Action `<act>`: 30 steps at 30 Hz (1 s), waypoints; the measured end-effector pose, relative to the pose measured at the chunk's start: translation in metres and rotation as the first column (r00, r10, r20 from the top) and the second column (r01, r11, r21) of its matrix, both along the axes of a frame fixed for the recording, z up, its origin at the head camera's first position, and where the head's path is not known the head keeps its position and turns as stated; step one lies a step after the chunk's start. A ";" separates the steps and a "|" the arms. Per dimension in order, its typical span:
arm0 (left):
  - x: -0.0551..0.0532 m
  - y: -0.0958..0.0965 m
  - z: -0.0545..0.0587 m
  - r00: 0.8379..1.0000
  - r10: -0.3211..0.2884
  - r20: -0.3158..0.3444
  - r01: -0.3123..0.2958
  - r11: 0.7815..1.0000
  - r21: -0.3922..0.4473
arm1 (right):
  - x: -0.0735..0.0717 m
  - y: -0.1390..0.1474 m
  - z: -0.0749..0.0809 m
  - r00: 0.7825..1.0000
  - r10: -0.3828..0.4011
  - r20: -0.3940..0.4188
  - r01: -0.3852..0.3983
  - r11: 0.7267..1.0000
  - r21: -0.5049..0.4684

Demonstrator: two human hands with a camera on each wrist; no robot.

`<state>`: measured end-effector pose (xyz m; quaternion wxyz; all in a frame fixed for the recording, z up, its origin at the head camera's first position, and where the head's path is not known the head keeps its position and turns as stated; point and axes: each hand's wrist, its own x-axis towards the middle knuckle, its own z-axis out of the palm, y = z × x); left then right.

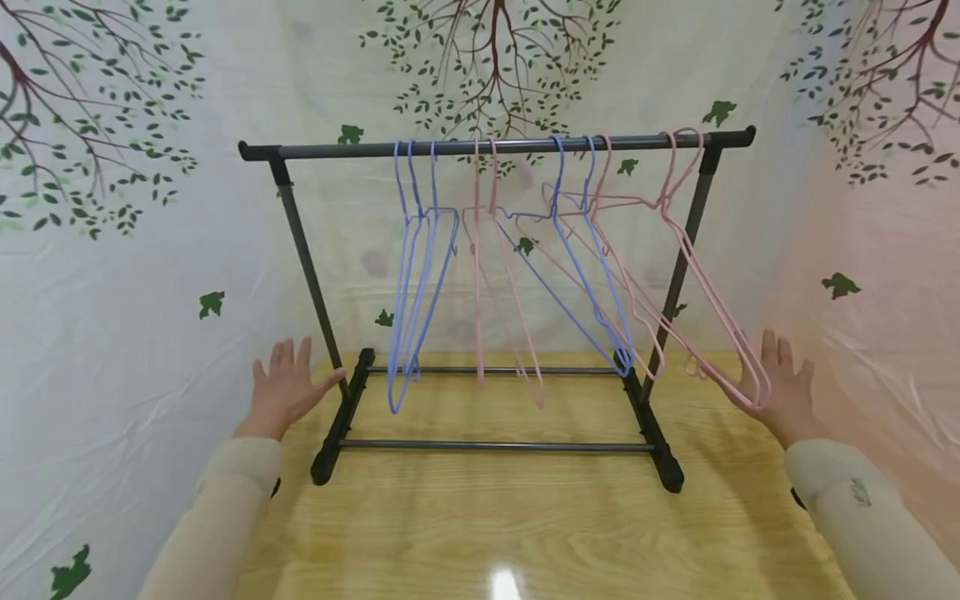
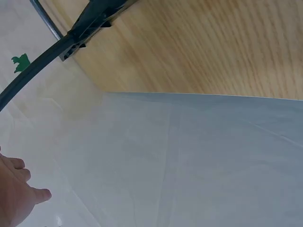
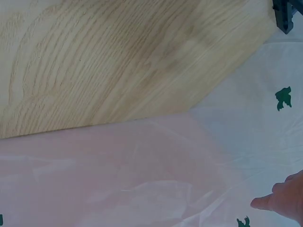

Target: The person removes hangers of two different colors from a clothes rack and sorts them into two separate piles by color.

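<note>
Thin blue wire hangers point(image 1: 423, 292) and thin pink wire hangers point(image 1: 713, 293) hang on a black tubular metal rack point(image 1: 337, 151).

The left bare hand point(image 1: 288, 387) is outside the rack's left upright, the right bare hand point(image 1: 783, 396) outside its right; both are empty, fingers straight and wide, though whether the right touches the pink hangers overlapping it cannot be told. Hangers toward the rack's right end cross, blue with pink, so they would probably lift best 1 at a time by the hook, with the other hand steadying the rack on the pale wood-grain surface point(image 1: 450, 525). On the beige right sleeve point(image 1: 832, 479), outside the rack's right upright, a small dark mark point(image 1: 860, 492) is too blurred to read.
</note>
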<state>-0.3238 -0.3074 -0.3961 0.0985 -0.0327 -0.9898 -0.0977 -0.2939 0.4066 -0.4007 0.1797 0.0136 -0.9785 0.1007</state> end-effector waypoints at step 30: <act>-0.035 0.023 0.035 0.994 0.030 -0.103 0.019 0.897 0.443 | -0.014 0.002 0.033 1.000 0.021 0.022 -0.019 0.997 -0.079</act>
